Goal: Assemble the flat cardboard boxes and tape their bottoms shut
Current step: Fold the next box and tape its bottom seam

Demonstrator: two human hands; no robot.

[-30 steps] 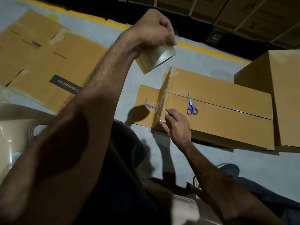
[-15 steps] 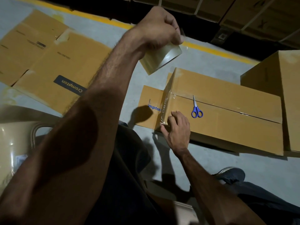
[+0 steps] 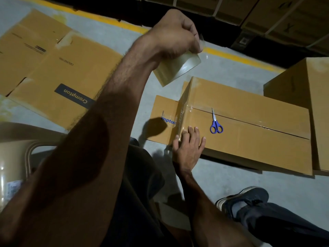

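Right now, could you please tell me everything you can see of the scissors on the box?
The scissors are small, with blue handles that look like plastic, forming two finger loops, and slim, shiny metal blades. The blades are shut. They lie flat on top of the brown cardboard box, loops toward the person and tip pointing away, straddling the taped centre seam. Nothing touches them but the box top: the right hand presses on the box's end to their left, apart from them.
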